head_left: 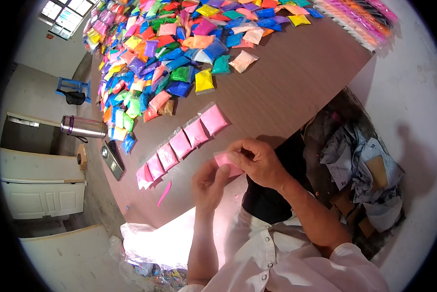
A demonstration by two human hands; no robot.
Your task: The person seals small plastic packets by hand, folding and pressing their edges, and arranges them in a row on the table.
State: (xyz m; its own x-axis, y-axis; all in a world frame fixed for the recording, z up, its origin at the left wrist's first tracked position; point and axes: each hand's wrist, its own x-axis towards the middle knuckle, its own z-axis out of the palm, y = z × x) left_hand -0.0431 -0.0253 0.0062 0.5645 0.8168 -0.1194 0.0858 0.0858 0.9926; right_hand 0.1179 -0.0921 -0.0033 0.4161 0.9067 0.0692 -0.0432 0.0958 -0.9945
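Both hands meet at a small pink packet [224,159] near the table's front edge. My left hand [209,182] has its thumb on the lower part of the packet, fingers curled behind it. Thumb and fingers of my right hand [255,160] pinch its upper right side. Beyond my hands, a slanting row of several filled pink packets [180,144] lies on the brown table [286,87]. A thin bright pink tool [164,193] rests on the table, left of my left hand.
A heap of colourful packets [179,73] covers the far left of the table. Left are a steel flask [84,126] and a phone [112,160]. Long striped packs [360,24] lie at the far right corner. Crumpled wrappings [369,165] fill a container at right.
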